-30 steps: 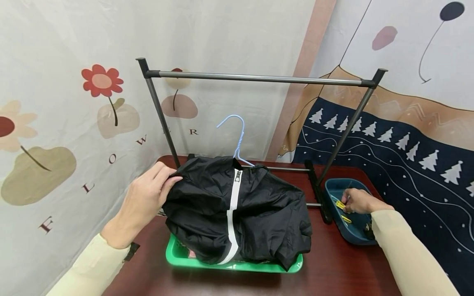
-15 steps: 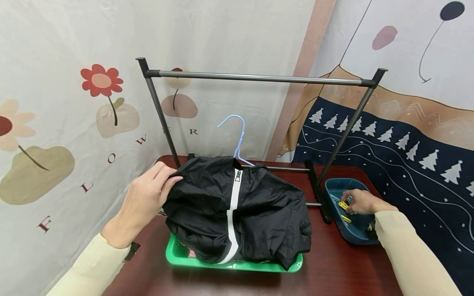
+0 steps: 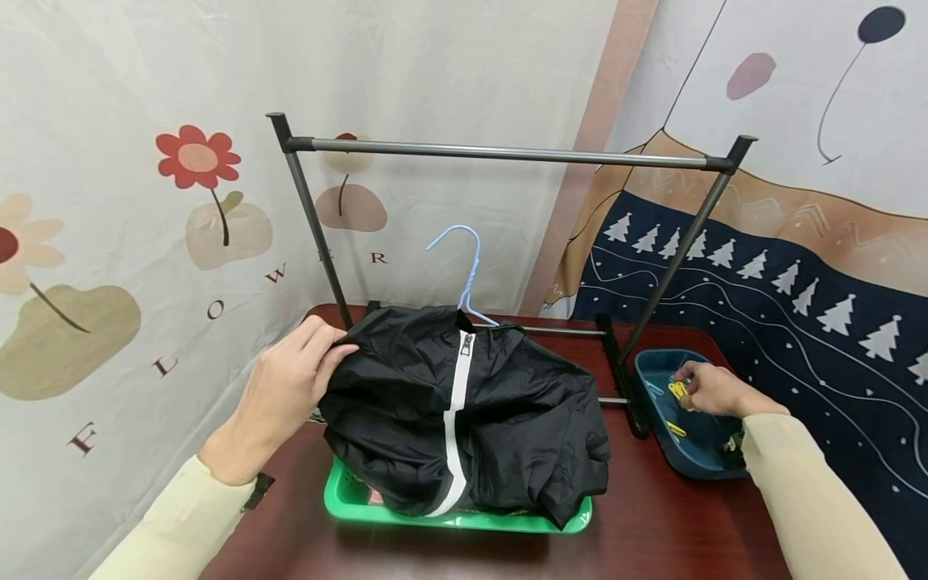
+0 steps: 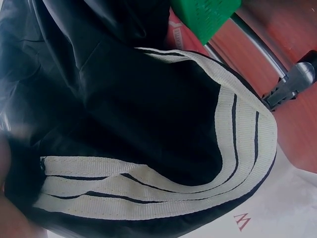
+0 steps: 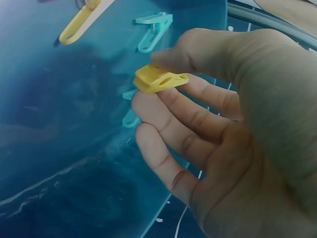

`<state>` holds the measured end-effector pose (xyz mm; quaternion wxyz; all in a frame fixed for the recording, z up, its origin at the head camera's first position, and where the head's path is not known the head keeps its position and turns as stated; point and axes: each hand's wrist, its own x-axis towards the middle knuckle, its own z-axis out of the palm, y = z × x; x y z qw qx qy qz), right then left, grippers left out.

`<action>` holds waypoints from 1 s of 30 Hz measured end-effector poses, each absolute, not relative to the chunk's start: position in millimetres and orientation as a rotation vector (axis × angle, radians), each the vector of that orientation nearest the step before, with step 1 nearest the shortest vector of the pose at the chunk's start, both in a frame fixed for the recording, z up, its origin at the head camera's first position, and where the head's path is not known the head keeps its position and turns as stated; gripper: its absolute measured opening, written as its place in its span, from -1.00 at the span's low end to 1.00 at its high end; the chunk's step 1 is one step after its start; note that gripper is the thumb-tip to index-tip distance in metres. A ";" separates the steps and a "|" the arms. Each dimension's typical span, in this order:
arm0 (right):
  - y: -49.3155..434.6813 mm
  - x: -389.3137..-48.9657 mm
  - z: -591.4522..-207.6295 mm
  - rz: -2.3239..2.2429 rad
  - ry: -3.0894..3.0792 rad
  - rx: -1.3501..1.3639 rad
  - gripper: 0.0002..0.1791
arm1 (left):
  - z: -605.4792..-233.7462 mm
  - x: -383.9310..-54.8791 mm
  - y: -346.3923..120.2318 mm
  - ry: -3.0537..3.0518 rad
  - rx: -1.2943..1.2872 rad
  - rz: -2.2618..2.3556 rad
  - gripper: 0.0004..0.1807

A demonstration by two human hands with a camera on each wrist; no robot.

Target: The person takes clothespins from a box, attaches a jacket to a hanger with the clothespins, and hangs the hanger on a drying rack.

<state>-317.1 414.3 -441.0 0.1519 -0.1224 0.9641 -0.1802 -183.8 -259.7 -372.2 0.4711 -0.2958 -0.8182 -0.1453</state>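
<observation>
A black jacket (image 3: 406, 387) with a white zip strip hangs on a light blue hanger (image 3: 473, 270), draped over a green basket (image 3: 464, 522). At the jacket's left shoulder edge, my left hand (image 3: 286, 383) pinches the fabric between thumb and fingers. White bands on the jacket (image 4: 198, 193) show in the left wrist view. My right hand (image 3: 718, 391) is over the blue tray (image 3: 670, 447) and pinches a yellow clothespin (image 5: 157, 79) between thumb and fingers. Another yellow clothespin (image 5: 81, 22) and two turquoise clothespins (image 5: 154, 30) lie in the tray.
A grey metal rack (image 3: 500, 151) stands behind the jacket, its right foot beside the tray. Pinkish cloth (image 3: 374, 497) shows in the basket. Printed cloth walls (image 3: 834, 338) enclose the reddish-brown table (image 3: 638, 515) at the back and sides.
My right hand has shifted slightly right over the tray and lifted the yellow clothespin a little, turning it. My left hand, jacket and hanger stay in place.
</observation>
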 end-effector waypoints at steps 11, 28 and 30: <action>416.5 -310.3 -443.1 -0.650 2.812 -0.328 -0.59 | -372.9 -184.9 -259.0 -1.999 -0.747 -0.390 -0.52; 414.5 -294.6 -446.3 -0.737 2.945 -0.366 -0.66 | -372.3 -184.2 -258.4 -1.996 -0.774 -0.414 -0.52; 414.0 -293.3 -447.0 -0.750 2.951 -0.363 -0.67 | -372.3 -184.5 -258.2 -1.991 -0.776 -0.420 -0.52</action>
